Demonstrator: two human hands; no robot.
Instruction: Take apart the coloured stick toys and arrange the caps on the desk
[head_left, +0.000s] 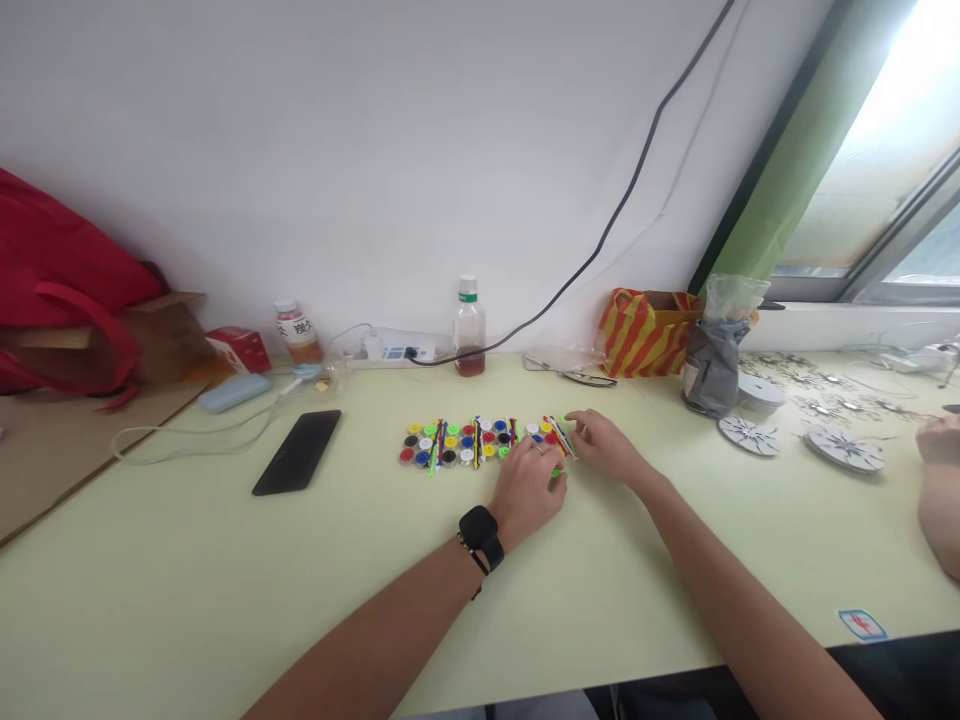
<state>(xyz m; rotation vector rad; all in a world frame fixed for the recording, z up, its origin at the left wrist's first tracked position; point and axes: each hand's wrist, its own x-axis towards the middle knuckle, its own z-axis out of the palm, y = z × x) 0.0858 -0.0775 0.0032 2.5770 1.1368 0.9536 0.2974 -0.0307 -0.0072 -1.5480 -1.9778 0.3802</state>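
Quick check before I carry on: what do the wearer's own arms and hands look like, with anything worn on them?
No sleeves or gloves show. The left hand has a thin, pale finger ring; its wrist carries a black smartwatch with a rounded-square face and a slim beaded bracelet. The right hand and forearm show nothing worn.

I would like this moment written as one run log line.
left hand: at colored discs; right hand: beside rightmost colored sticks; grips: unclear; green-banded bottle: upright behind discs
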